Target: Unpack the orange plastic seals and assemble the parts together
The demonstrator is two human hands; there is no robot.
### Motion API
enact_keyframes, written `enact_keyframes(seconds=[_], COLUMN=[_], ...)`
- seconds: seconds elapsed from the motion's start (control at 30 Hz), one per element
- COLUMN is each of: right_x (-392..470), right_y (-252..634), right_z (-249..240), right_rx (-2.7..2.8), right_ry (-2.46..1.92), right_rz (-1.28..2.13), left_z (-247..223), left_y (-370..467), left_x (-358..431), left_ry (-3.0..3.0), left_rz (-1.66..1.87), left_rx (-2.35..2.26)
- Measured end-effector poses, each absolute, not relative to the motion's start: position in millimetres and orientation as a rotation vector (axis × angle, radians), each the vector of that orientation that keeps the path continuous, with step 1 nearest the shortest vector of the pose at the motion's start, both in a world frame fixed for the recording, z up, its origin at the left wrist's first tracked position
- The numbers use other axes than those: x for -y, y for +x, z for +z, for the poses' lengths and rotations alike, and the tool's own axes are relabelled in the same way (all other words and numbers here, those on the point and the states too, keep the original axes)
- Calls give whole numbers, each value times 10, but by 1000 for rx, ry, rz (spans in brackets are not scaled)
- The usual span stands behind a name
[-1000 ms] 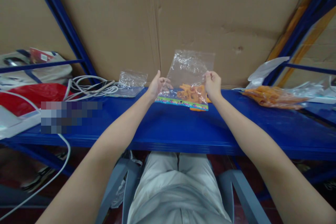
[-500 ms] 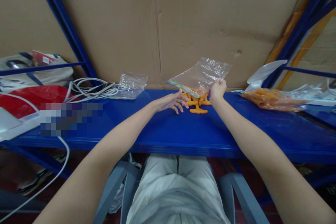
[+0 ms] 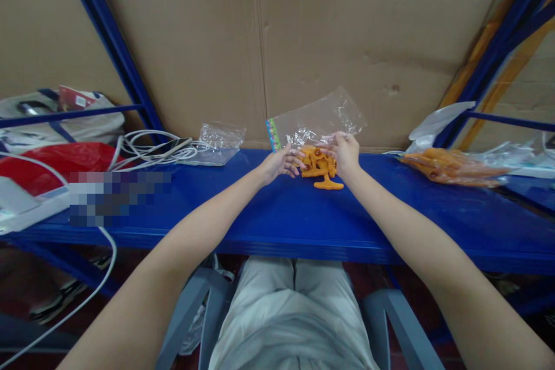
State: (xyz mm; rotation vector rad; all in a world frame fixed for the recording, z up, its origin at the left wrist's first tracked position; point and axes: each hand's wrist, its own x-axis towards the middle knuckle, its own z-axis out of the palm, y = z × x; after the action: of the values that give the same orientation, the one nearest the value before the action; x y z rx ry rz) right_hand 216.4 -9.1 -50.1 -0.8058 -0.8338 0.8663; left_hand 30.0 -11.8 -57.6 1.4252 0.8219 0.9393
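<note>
Several orange pieces (image 3: 319,163) lie in a pile on the blue table (image 3: 277,214), with one T-shaped piece at the near side of the pile. A clear plastic bag (image 3: 321,118) with a colourful strip at its left end stands behind the pile, against the cardboard. My right hand (image 3: 346,153) is closed on the bag's lower right edge, at the right of the pile. At the pile's left side is my left hand (image 3: 282,164), its fingers spread near the orange pieces and the bag's lower edge.
At the right lies a bag of orange pieces (image 3: 451,167) beside white plastic wrapping. To the left are another clear bag (image 3: 221,141), coiled white cables (image 3: 151,147) and a red bag (image 3: 87,159). Blue shelf posts and cardboard (image 3: 195,40) stand behind.
The clear bag has turned and its colourful strip has swung to the left, uncovering more orange pieces. My right hand has moved left and my left hand slightly left.
</note>
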Motion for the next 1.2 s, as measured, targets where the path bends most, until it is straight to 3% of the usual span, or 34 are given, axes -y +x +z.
enact_keyframes(seconds=[0.57,0.8,1.0,1.2], right_x=[-8,134,250,300], right_y=[2336,2473,2397,2330], right_z=[-371,-297,-256,-244], right_rx=[492,429,483,588], right_ry=[-755,-835,-902,-925], right_rz=[906,875,938,958], left_z=[-623,-680,-698,-705], left_y=[320,214,91,63], left_x=[80,-138,-216,-48], left_ry=[1527,1671,2299,2892], left_rz=[860,1241,1456,1047], left_rx=[-760,-1037,-1307,-1451])
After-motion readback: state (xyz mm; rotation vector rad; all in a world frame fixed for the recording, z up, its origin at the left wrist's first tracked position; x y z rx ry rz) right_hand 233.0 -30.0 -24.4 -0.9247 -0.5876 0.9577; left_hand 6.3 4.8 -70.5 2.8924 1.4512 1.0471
